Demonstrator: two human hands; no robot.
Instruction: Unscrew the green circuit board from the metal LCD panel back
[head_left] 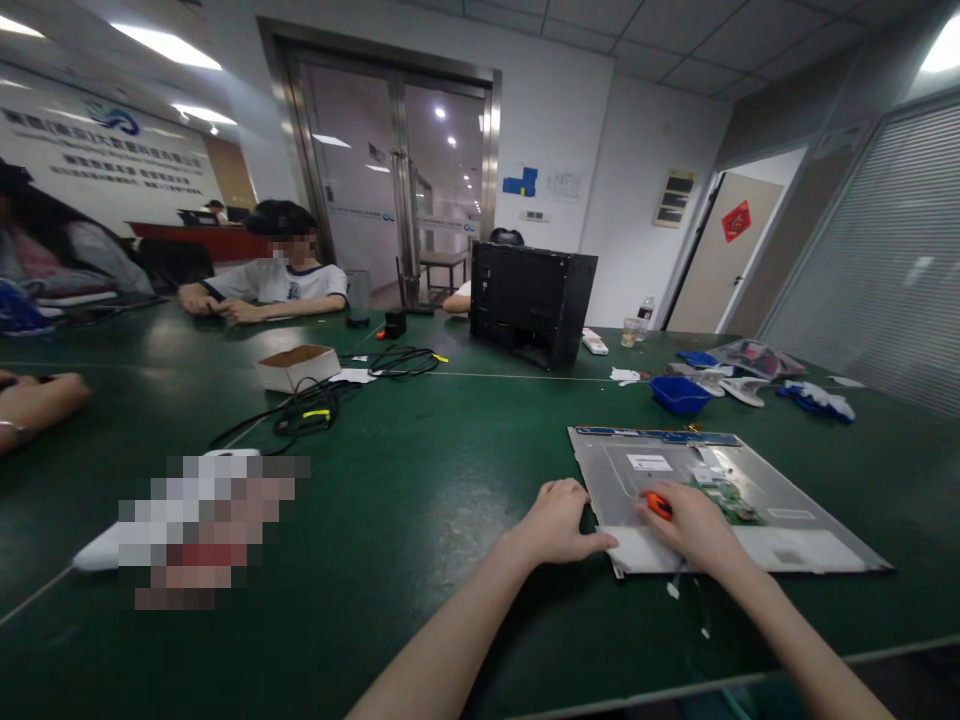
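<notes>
A flat grey metal panel (780,480), the back of a screen, lies on the green table (420,480) in front of me, with a small green circuit board (731,500) on it. My left hand (556,522) rests at the panel's near left corner, fingers curled and thumb stretched onto the panel edge. My right hand (694,525) lies on the panel, closed round an orange-handled tool (660,505) whose tip is hidden.
A black computer case (529,300) stands at the table's far side. A blue tray (679,393), a cardboard box (298,366) and black cables (315,410) lie around. A seated person (277,280) works at the far left; another person's arm (34,400) rests at the left edge.
</notes>
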